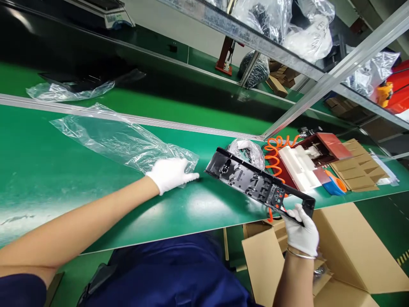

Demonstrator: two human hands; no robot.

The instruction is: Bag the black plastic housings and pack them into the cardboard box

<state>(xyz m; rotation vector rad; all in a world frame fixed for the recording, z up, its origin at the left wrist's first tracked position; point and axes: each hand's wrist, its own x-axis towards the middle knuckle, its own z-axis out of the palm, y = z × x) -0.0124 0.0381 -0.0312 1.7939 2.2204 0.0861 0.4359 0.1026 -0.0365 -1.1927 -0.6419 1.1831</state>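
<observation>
My right hand [302, 230], in a white glove, is closed around the right end of a long black plastic housing [247, 181]. The housing is tilted over the bench's front edge, with its ribbed inner side and a rectangular opening near my grip showing. My left hand [169, 174], also gloved, is at the right end of a clear plastic bag [118, 138]. Its fingers are curled on the film and the thumb sticks out to the right; the fingertips are hidden. The bag stretches leftward to the metal rail.
Behind the housing are a wrapped roll [247, 151], a coiled orange hose [275, 149] and a red and white fixture [300, 168]. Flat cardboard [358, 166] and a blue-orange tape roll [334, 184] sit further right. An open carton [348, 243] stands below the bench [105, 217].
</observation>
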